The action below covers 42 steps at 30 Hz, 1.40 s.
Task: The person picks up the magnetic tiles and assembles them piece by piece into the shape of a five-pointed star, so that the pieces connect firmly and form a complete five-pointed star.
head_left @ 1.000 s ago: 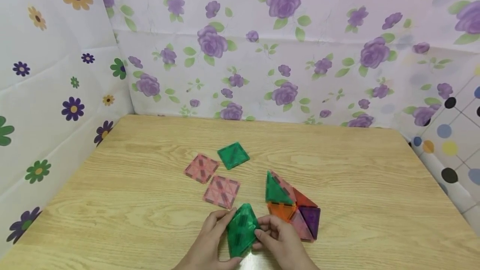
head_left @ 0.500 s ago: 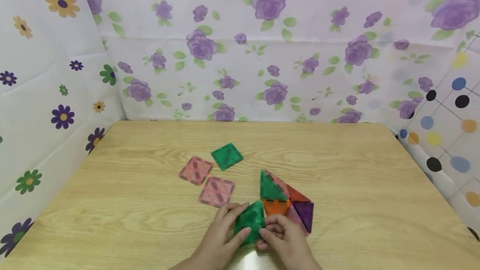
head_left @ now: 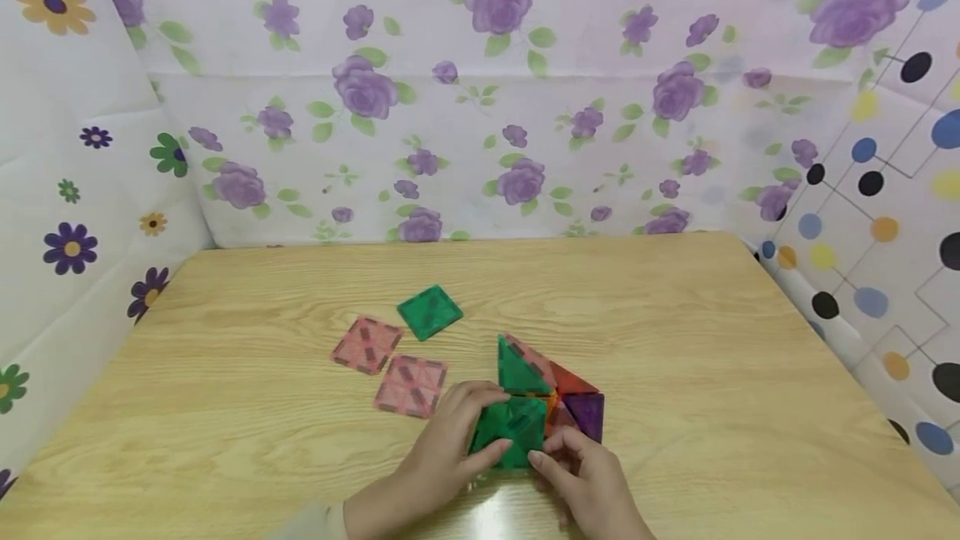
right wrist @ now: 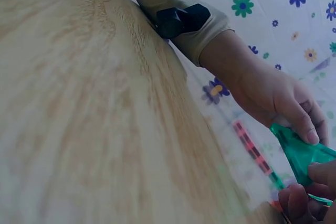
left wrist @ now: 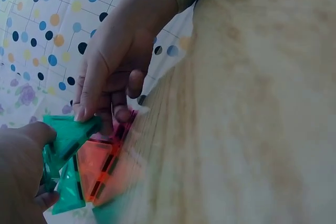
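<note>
Both hands hold a green translucent magnetic tile piece [head_left: 517, 432] near the front of the table. My left hand [head_left: 453, 444] grips its left side, thumb over the front and fingers along the top. At the lower right edge, my right hand [head_left: 592, 477] pinches it between thumb and fingers. The piece overlaps a group of joined tiles in the head view: a green triangle [head_left: 520, 369], a red triangle [head_left: 573, 379], a purple triangle [head_left: 585, 412], with pink and orange ones partly hidden. In the left wrist view, the orange tile [left wrist: 93, 163] shows just below the green piece.
Two pink square tiles [head_left: 367, 345] lie flat to the left, with a green square tile [head_left: 430, 312] beyond them. The wooden table [head_left: 675, 315] meets floral cloths [head_left: 450, 148] at its back and sides.
Both hands have turned the green piece and brought it against the joined tiles, now overlapping the orange one. The head view has shifted, so everything on the table appears further left.
</note>
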Available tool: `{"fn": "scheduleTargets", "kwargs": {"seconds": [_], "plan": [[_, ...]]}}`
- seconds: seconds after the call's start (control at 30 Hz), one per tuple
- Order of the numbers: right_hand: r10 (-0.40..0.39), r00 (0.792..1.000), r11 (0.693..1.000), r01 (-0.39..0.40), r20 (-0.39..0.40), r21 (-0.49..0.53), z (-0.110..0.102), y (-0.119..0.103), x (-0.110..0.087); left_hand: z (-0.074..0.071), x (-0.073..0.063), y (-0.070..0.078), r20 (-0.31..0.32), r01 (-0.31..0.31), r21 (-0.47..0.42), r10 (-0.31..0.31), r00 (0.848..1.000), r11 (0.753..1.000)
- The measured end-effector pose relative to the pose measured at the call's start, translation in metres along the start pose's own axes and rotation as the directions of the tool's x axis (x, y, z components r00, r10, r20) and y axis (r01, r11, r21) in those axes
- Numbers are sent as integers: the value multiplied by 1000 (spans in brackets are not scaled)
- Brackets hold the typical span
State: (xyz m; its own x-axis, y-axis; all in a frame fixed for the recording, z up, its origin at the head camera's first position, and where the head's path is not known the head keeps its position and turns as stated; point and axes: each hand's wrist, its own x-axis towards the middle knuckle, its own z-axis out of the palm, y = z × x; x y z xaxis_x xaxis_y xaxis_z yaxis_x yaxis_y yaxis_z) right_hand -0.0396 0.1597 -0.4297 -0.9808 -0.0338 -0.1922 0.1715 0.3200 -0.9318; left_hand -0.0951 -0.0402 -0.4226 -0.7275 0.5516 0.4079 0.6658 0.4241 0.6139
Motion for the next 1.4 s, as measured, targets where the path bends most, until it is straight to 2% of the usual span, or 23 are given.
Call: {"fn": "scheduleTargets", "kwargs": {"seconds": [0.1, 0.23, 0.47, 0.8, 1.1, 1.4], "plan": [[-29, 999, 998, 30, 22, -58, -1, -1, 1, -2, 3, -5, 25, -35, 9, 34, 999, 999], [-20, 995, 999, 24, 100, -37, -2, -2, 2, -4, 8, -10, 87, -58, -24, 59, 994, 998], [17, 987, 1000, -15, 162, -13, -5, -3, 0, -7, 19, -18, 172, -78, -89, 93, 981, 993], [25, 983, 1000, -23, 180, -11, -4, -6, 0, -5, 22, -21, 226, 28, -165, 10, 974, 986], [41, 982, 999, -46, 185, 19, -2, -6, 3, -2, 22, -22, 227, 92, -236, -37, 973, 967], [40, 980, 999, -43, 196, 10, 0, -9, 6, 1, 23, -23, 205, 122, -251, -71, 976, 960]]}}
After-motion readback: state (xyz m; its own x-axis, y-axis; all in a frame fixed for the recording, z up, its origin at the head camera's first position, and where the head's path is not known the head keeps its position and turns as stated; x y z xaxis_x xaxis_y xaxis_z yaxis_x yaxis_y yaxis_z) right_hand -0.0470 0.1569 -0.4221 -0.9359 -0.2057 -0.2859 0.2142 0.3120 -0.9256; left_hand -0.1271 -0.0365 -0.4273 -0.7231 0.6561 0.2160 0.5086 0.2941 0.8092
